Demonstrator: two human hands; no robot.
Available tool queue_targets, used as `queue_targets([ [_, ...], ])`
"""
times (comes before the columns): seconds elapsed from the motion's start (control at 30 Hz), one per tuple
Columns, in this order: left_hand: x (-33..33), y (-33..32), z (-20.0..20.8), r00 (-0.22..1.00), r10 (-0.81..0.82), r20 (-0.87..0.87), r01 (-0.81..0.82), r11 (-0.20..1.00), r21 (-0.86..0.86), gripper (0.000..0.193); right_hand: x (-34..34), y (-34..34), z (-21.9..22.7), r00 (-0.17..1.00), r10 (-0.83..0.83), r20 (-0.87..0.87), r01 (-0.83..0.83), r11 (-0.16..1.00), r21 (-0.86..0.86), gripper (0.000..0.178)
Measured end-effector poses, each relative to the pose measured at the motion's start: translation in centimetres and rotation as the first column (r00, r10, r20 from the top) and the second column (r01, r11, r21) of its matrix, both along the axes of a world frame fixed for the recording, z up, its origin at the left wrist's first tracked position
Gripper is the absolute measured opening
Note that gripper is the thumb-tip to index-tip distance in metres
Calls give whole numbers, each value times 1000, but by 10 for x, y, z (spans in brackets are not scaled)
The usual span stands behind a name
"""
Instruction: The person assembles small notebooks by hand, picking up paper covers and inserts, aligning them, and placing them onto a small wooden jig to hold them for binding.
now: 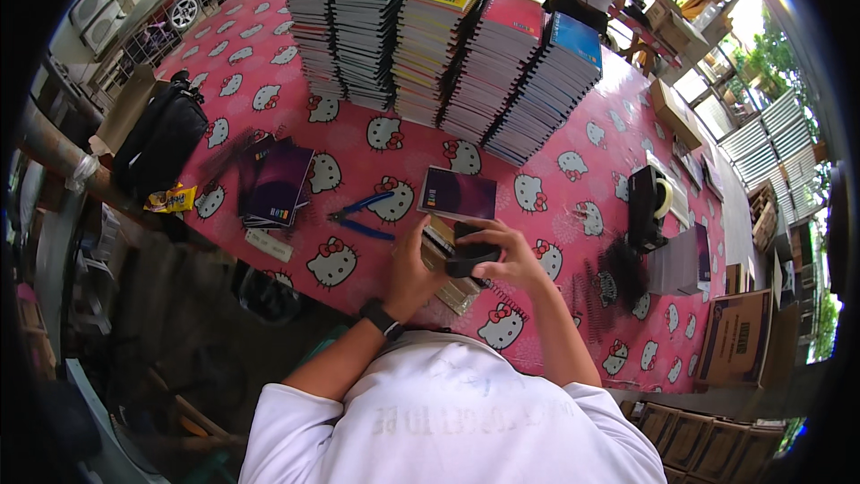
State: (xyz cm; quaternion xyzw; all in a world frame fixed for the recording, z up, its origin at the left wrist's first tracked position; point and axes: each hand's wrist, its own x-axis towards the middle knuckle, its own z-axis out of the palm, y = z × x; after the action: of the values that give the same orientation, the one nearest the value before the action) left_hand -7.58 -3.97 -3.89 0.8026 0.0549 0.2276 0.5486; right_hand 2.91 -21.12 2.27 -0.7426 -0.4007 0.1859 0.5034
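Note:
Close in front of me, my right hand (511,254) grips a dark black block-like thing (473,249) whose kind I cannot make out. Beneath it lies a tan flat piece (460,294), partly covered by a clear sheet. My left hand (416,271), with a black watch on the wrist, curls around the left edge of the tan piece. Just beyond both hands rests a dark purple notebook cover (459,194). To its left are cutting pliers (363,215) with blue handles, lying with the handles spread. Both hands partly hide the tan piece.
Several tall stacks of spiral notebooks (439,54) stand at the back. More purple covers (279,184) lie left, near a black bag (161,139) and a yellow snack packet (170,199). A tape dispenser (645,206), black wire coils (620,273) and a paper stack (674,264) sit right.

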Motion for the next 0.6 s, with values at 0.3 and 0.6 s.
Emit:
queue_targets([
  [0.3, 0, 1, 1, 1000, -2, 4, 2, 998, -58, 81, 10, 18, -11, 923, -266, 276, 316, 937, -152, 58],
  [0.6, -4, 4, 0, 998, -29, -48, 29, 1000, -3, 79, 10, 21, -7, 859, -347, 376, 436, 881, -183, 60],
])
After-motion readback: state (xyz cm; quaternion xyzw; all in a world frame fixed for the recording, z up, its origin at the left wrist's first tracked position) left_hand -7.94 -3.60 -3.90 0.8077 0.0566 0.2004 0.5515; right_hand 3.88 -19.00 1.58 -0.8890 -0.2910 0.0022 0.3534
